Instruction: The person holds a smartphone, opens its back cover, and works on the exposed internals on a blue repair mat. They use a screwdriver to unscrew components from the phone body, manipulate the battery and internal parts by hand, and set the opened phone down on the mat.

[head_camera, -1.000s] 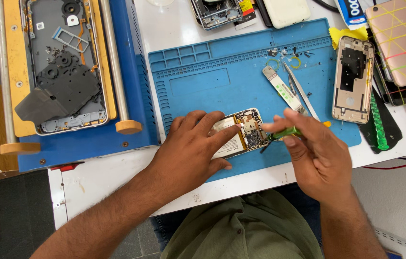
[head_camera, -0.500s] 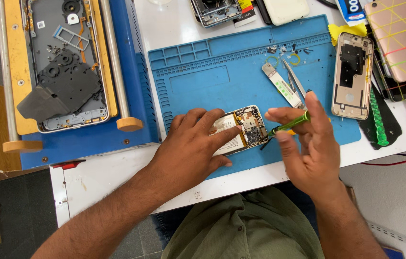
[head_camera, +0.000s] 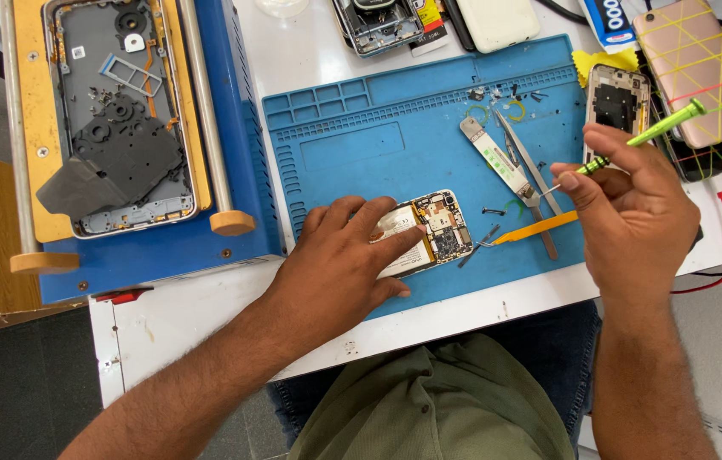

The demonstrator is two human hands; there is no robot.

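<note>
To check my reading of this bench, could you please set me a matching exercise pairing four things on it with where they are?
Things:
1. opened phone
2. green screwdriver
3. tweezers
4. orange pry tool

Places:
A. lying on the blue mat, tip toward the phone
B. held in the right hand, raised above the mat
C. pressed down under the left hand
D. lying on the mat beside a white strip

Pairs: 1-C, 2-B, 3-D, 4-A

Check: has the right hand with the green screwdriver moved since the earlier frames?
Yes. The right hand lifted the green screwdriver off the opened phone, rightward across the blue silicone mat.
</note>
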